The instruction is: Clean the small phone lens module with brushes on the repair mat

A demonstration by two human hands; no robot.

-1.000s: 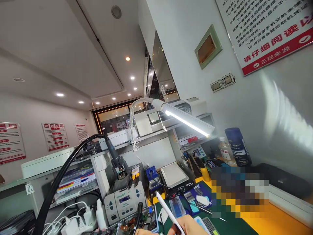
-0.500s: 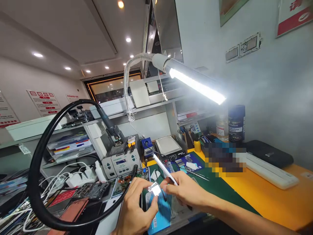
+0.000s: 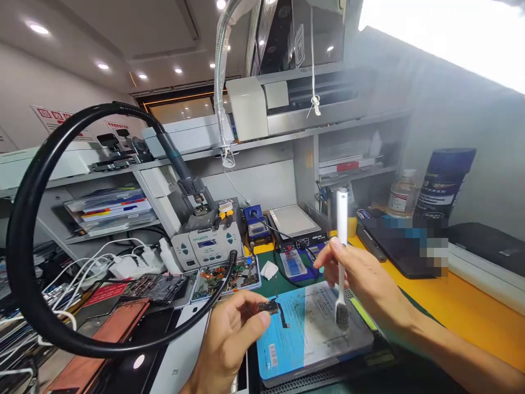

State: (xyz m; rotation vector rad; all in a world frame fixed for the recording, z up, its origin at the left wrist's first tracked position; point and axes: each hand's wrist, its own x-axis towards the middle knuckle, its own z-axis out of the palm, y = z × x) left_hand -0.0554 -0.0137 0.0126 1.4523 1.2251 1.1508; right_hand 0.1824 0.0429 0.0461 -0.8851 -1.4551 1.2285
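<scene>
My left hand (image 3: 225,339) pinches a small dark electronic part with a flex cable (image 3: 271,310) between thumb and fingers, held above a blue-covered phone (image 3: 305,334) lying on the green mat. My right hand (image 3: 361,279) grips a white brush (image 3: 341,257) upright, bristle head down near the phone's right side. The brush head hangs a short way right of the small part, not touching it.
A thick black hose (image 3: 36,262) loops across the left. Behind stand a soldering station (image 3: 207,243), a tray of small parts (image 3: 227,276), a hot plate (image 3: 293,224), a dark can (image 3: 441,183) and a bottle (image 3: 402,194). Shelves (image 3: 229,148) carry boxes and papers. Phones and cables crowd the left.
The view has dropped from the ceiling to the bench. My right hand swung the brush from slanted to upright, and my hands moved apart; the left now shows a dark part with a cable.
</scene>
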